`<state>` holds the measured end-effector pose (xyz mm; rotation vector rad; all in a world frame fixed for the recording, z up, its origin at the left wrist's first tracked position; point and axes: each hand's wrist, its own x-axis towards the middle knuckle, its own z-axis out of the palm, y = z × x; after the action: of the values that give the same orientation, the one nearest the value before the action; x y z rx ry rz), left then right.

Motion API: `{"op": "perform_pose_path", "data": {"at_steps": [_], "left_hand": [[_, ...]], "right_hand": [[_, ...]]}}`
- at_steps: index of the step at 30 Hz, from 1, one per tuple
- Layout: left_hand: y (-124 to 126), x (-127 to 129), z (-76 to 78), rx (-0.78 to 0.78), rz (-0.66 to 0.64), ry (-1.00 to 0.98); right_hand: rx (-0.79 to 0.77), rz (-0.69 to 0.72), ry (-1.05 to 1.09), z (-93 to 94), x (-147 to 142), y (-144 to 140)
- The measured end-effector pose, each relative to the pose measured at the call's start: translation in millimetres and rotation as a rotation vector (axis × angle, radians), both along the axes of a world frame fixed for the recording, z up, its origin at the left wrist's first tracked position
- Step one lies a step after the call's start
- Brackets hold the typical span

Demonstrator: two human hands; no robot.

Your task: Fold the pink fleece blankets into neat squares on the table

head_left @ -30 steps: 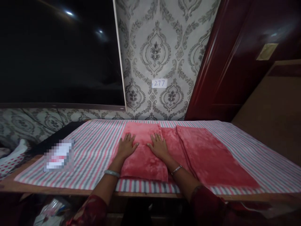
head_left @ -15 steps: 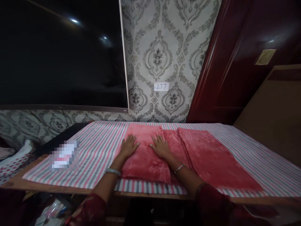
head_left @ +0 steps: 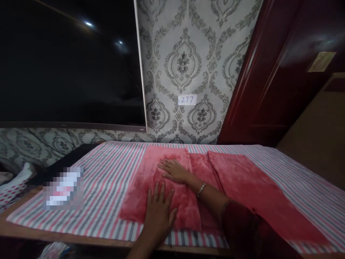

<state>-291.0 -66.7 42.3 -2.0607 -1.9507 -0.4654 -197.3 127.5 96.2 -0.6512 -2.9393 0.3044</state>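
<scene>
I find both hands flat, fingers spread, gripping nothing: my left hand point(head_left: 159, 210) presses the near part of the folded pink towel point(head_left: 161, 187), my right hand point(head_left: 175, 171) its far part. The towel lies mid-table on the striped cloth point(head_left: 107, 187). It looks plush, soft and light, likely limp; I would take it by an edge or corner. A second pink towel point(head_left: 250, 187) lies just right, seemingly overlapping. A blurred packet point(head_left: 63, 189) sits well left; nothing obstructs.
</scene>
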Motion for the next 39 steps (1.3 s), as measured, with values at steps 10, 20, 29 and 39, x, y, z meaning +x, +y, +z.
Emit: {"op": "perform_pose_path", "data": {"at_steps": [10, 20, 29, 39], "left_hand": [[1, -5, -2.9, 0.051, -0.031, 0.029], [-1, -11, 24.3, -0.122, -0.053, -0.104], [118, -61, 93.0, -0.373, 0.066, -0.076], [140, -85, 45.0, -0.277, 0.137, 0.005]], "right_hand": [[0.010, -0.353, -0.076, 9.5, -8, 56], [0.010, -0.360, -0.009, 16.5, 9, -8], [0.063, -0.539, 0.046, -6.5, 19, -35], [0.103, -0.557, 0.069, -16.9, 19, -35]]}}
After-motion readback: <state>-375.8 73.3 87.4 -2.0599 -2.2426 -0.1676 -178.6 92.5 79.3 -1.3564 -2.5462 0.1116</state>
